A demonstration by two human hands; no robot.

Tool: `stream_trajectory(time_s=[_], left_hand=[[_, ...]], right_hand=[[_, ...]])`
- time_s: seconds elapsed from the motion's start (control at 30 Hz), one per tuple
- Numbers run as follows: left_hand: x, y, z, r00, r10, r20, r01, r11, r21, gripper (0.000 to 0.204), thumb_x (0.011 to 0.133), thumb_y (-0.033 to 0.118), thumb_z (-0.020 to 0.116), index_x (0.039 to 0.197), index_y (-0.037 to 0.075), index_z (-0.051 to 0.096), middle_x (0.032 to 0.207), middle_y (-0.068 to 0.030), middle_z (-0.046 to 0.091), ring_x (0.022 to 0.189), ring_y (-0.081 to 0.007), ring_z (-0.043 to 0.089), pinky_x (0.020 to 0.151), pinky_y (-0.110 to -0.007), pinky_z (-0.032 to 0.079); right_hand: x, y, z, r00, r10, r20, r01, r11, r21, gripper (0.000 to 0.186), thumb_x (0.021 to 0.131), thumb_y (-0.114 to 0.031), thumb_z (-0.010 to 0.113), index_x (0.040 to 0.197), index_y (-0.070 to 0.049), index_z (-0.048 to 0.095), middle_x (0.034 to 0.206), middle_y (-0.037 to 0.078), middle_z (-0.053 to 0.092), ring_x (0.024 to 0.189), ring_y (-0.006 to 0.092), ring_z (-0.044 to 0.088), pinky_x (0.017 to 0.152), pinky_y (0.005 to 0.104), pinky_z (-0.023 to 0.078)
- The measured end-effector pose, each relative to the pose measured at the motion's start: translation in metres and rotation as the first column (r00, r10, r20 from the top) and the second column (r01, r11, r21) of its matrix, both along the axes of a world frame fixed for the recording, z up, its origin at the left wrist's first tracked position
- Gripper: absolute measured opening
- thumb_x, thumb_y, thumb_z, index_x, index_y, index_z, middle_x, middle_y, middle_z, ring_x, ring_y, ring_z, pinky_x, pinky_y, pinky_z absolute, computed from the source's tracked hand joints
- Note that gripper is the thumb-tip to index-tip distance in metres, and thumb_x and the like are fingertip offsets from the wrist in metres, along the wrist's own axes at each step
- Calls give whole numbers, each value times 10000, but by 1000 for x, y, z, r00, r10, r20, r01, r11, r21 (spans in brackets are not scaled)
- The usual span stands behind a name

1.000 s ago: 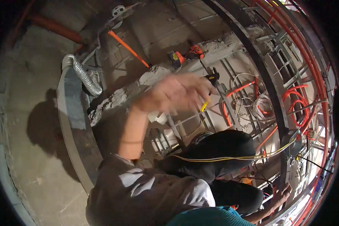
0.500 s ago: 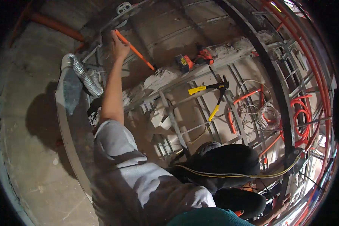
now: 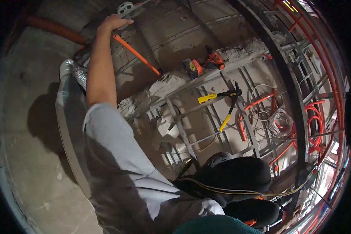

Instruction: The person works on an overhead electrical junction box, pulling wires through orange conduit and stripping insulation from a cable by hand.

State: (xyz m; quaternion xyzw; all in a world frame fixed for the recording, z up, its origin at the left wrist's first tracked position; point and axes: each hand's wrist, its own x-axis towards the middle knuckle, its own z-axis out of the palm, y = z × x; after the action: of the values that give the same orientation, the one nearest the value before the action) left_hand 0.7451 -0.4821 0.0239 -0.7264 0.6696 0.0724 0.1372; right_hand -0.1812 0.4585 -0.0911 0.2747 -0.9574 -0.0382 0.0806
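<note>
My left arm stretches to the far left, and my left hand [image 3: 115, 22] is open, holding nothing I can see. Its fingers reach out just below a white piece with round holes [image 3: 125, 8]; whether they touch it, I cannot tell. Below the hand, apart from it, is an orange pipe [image 3: 136, 54], slanting down to the rubble ledge. At the lower right, my right hand [image 3: 293, 219] is partly seen beside the dark metal frame. Its fingers are too dim and small to read.
A red cordless drill [image 3: 213, 61] with its battery lies on the rubble ledge [image 3: 167, 85]. Yellow-handled pliers-like tool [image 3: 222, 94] rests on metal studs. Coiled white cable [image 3: 280, 121] and red conduit [image 3: 315, 126] are at right. Foil duct [image 3: 79, 75] stands left. Yellow-white wires [image 3: 238, 191] cross my leg.
My left hand has let go of the orange pipe and moved up and left towards the white piece. The pipe stays near its earlier place.
</note>
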Motion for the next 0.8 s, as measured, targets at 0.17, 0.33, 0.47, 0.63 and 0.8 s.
stream_trajectory(time_s=[0.17, 0.33, 0.47, 0.63, 0.8], left_hand=[[-51, 29, -61, 977, -208, -38, 160, 845, -511, 831, 845, 549, 740, 1490, 83, 499, 1567, -162, 453, 1469, -386, 383, 1173, -489, 377], [-193, 230, -168, 608, -475, -636, 342, 880, -331, 769, 890, 425, 764, 1479, 11, 492, 1576, -190, 437, 1491, -355, 357, 1229, -446, 281], [-240, 354, -230, 469, -156, -869, 435, 897, 73, 680, 893, 330, 792, 1424, -13, 540, 1410, -192, 595, 1338, -293, 542, 1119, -392, 419], [-336, 378, -153, 295, -186, -937, 393, 918, -59, 519, 921, 269, 764, 1339, -3, 620, 1288, -158, 682, 1237, -271, 622, 1044, -381, 479], [-439, 393, -16, -116, -440, -890, 464, 768, -441, 415, 933, 101, 737, 1322, 3, 631, 1238, -109, 702, 1129, -182, 652, 1030, -313, 479]], right_hand=[[1, 7, 9, 999, -26, 22, 27, 999, -20, 772, 898, -378, 697, 1555, -120, 384, 1484, 237, 491, 1268, 403, 560, 997, 468, 520], [0, 20, 13, 995, -48, 88, 56, 995, -87, 765, 911, -400, 672, 1557, -114, 377, 1496, 243, 478, 1280, 396, 556, 990, 469, 527], [0, 14, -2, 981, 12, 194, 24, 983, -181, 760, 922, -417, 652, 1558, -110, 372, 1506, 248, 467, 1290, 390, 552, 985, 469, 533], [13, 8, 12, 994, 58, 91, -61, 997, 35, 709, 956, -289, 690, 1552, -73, 374, 1504, 284, 464, 1331, 419, 530, 1045, 442, 506], [53, 11, 38, 852, 484, -199, -421, 860, 288, 528, 962, -124, 668, 1462, -62, 513, 1406, 233, 559, 1258, 396, 573, 1040, 376, 509]])
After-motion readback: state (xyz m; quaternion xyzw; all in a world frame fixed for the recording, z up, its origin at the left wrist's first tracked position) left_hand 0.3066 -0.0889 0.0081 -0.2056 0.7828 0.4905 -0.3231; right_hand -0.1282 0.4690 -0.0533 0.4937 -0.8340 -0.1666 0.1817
